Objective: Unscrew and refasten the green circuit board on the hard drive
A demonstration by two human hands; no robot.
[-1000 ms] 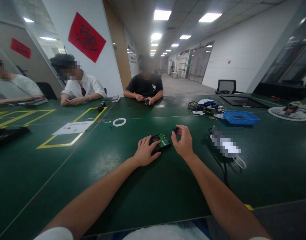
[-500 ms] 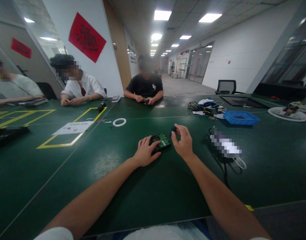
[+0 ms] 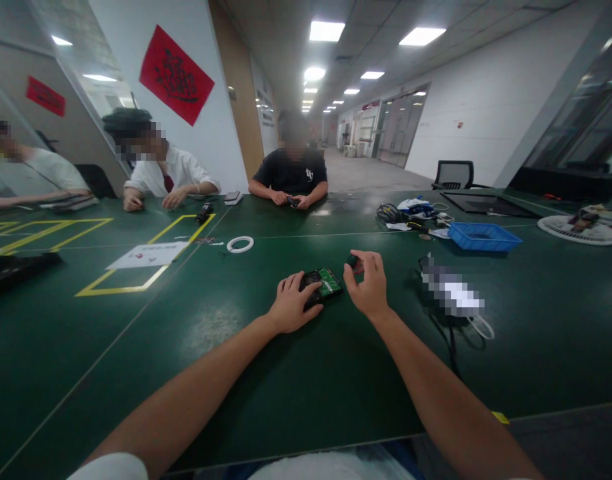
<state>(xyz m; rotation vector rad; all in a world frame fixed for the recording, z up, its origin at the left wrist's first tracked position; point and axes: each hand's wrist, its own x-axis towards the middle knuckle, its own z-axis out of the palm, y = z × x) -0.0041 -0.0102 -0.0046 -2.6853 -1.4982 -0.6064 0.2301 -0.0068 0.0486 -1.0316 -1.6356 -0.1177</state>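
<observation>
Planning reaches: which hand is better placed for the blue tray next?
Probably the right hand: though pinching a small dark object, it's nearer the blue tray; the left hand rests on the electronic device.

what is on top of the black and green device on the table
The left hand lies over the left part of the device; a green circuit board shows on its right part. What the hand covers cannot be seen.

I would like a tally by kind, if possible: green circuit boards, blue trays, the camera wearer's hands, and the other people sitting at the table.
Green circuit board: 1
Blue tray: 1
Wearer's hands: 2
Other people: 3
Total: 7
</observation>
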